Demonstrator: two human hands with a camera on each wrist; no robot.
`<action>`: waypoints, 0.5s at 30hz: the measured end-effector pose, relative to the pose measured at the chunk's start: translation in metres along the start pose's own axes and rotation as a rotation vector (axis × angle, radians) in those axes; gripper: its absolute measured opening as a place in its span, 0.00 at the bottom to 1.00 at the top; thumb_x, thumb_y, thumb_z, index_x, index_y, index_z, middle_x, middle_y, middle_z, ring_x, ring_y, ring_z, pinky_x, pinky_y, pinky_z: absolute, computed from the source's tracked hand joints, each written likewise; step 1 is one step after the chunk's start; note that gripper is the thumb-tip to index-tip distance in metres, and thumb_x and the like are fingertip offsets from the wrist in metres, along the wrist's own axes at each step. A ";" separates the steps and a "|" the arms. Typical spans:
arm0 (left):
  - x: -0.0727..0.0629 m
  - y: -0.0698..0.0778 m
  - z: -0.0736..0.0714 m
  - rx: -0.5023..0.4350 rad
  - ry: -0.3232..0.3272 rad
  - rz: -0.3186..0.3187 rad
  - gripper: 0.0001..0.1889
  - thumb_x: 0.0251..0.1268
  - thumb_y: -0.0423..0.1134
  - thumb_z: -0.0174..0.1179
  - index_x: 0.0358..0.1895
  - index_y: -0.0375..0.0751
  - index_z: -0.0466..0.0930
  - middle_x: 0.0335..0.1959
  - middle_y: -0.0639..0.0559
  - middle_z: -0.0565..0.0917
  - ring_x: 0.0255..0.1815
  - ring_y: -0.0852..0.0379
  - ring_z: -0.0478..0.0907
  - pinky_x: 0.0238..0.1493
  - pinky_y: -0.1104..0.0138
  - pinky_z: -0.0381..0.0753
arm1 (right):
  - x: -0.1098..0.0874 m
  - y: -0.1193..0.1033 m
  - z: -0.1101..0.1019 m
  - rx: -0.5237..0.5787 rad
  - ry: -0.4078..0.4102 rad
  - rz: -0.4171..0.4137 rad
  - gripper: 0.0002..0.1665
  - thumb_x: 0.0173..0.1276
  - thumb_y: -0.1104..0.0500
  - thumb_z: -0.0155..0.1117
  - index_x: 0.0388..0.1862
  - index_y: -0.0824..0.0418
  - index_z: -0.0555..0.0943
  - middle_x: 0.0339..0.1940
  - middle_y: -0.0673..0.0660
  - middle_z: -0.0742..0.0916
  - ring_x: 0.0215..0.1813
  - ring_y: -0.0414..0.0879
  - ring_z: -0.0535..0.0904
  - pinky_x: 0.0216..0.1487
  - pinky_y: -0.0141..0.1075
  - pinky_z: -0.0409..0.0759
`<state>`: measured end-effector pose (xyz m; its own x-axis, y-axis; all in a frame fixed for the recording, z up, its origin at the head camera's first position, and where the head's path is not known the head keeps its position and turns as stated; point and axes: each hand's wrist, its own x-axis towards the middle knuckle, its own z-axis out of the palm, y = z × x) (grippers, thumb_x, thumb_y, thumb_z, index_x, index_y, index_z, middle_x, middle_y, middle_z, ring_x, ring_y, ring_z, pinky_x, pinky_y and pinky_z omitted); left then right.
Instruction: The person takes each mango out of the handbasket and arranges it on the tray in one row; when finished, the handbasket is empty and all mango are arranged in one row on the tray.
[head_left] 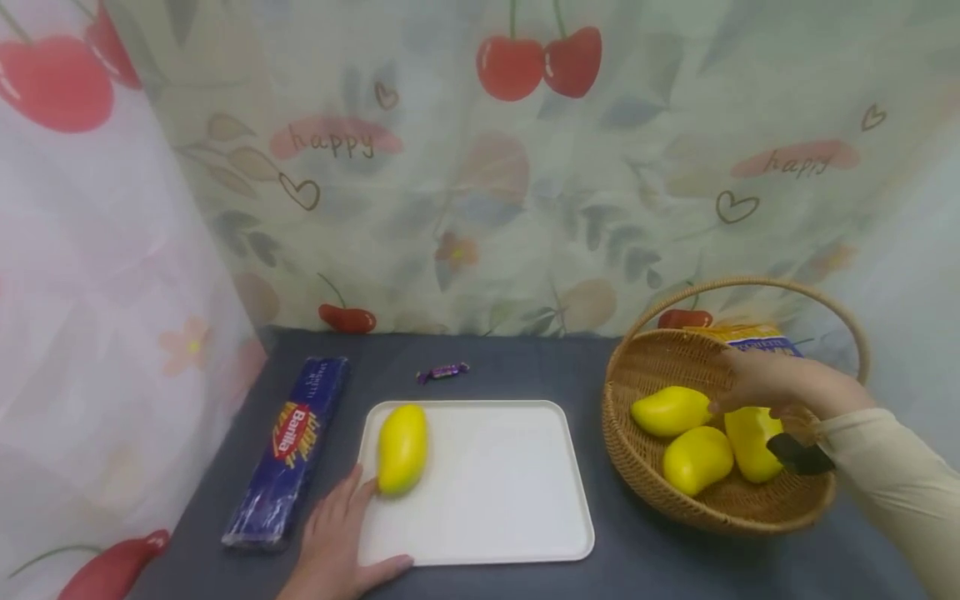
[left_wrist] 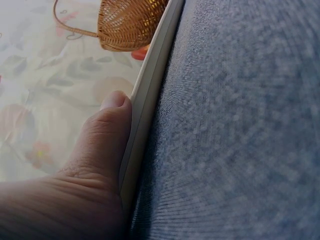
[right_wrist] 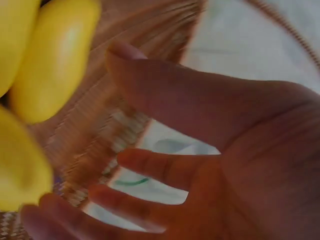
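Observation:
My left hand (head_left: 335, 533) rests at the left edge of a white tray (head_left: 495, 483), fingers extended, its thumb along the front rim. In the left wrist view the thumb (left_wrist: 102, 142) lies against the tray's rim. A yellow mango (head_left: 402, 450) lies on the tray's left side, right by the left fingertips. Over a wicker basket (head_left: 633, 450) reaches my right hand (head_left: 787, 385), thumb and fingers spread apart with nothing between them. Inside the basket lie three yellow mangoes (head_left: 697, 460); in the right wrist view one mango (right_wrist: 22, 160) is right at the fingertips.
A blue spaghetti pack (head_left: 288, 450) lies left of the tray. Behind the tray is a small purple wrapped candy (head_left: 442, 372). A yellow and blue package (head_left: 750, 336) shows behind the basket, whose tall handle (head_left: 738, 282) arches up. Patterned cloth hangs at the back and sides.

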<state>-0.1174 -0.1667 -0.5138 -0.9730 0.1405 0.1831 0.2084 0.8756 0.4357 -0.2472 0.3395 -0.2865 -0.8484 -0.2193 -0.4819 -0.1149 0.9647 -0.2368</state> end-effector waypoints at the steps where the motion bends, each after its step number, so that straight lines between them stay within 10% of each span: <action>1: 0.000 0.001 -0.002 -0.001 -0.013 -0.006 0.57 0.36 0.78 0.62 0.68 0.40 0.63 0.74 0.38 0.57 0.68 0.38 0.59 0.64 0.38 0.58 | 0.001 0.006 0.001 0.000 -0.009 0.008 0.62 0.59 0.40 0.68 0.67 0.85 0.49 0.65 0.87 0.59 0.55 0.74 0.71 0.40 0.52 0.82; 9: 0.004 0.003 -0.005 -0.004 -0.094 -0.052 0.59 0.35 0.81 0.57 0.69 0.41 0.62 0.75 0.39 0.55 0.70 0.38 0.57 0.65 0.37 0.57 | 0.004 0.037 0.017 0.148 -0.007 0.120 0.59 0.61 0.49 0.68 0.71 0.81 0.43 0.66 0.87 0.52 0.53 0.76 0.69 0.38 0.52 0.83; 15: 0.001 0.002 -0.002 -0.002 -0.048 -0.027 0.58 0.36 0.80 0.59 0.68 0.40 0.62 0.74 0.38 0.56 0.69 0.38 0.58 0.64 0.37 0.58 | 0.009 0.043 0.031 0.195 0.004 0.166 0.60 0.60 0.54 0.67 0.72 0.78 0.39 0.65 0.87 0.52 0.31 0.54 0.75 0.22 0.38 0.79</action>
<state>-0.1180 -0.1661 -0.5106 -0.9820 0.1385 0.1283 0.1817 0.8785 0.4419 -0.2433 0.3748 -0.3272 -0.8495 -0.0588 -0.5243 0.1281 0.9410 -0.3132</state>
